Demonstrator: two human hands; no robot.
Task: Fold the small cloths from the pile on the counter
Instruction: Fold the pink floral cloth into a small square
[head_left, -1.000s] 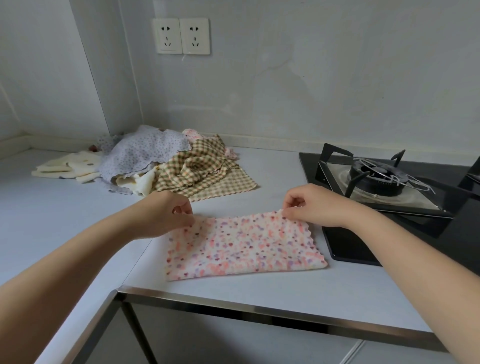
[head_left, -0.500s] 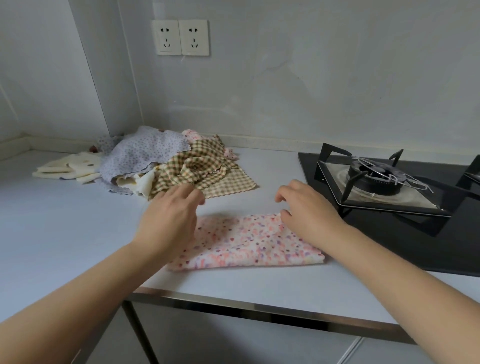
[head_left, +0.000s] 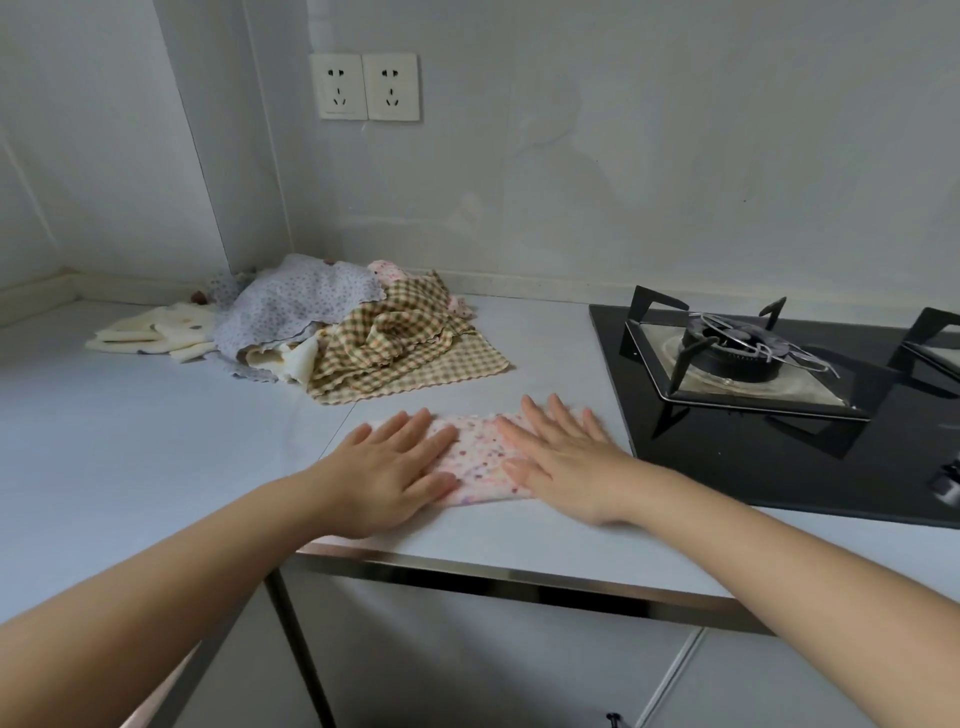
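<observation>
pile: upper left of centre, crumpled cloths on counter, checked one on top right
left hand: centre, flat, fingers straight, pressing left part of pink cloth, holds nothing
pink cloth: centre frame, folded, flat near counter front edge
right hand: flat, fingers spread, pressing cloth's right part
stove: right, just beside cloth

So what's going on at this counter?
A person is folding small cloths. The left hand and the right hand lie flat, fingers straight, on a pink spotted cloth, pressing it onto the counter beside the gas hob. A pile of crumpled cloths waits behind it, near the corner.
</observation>
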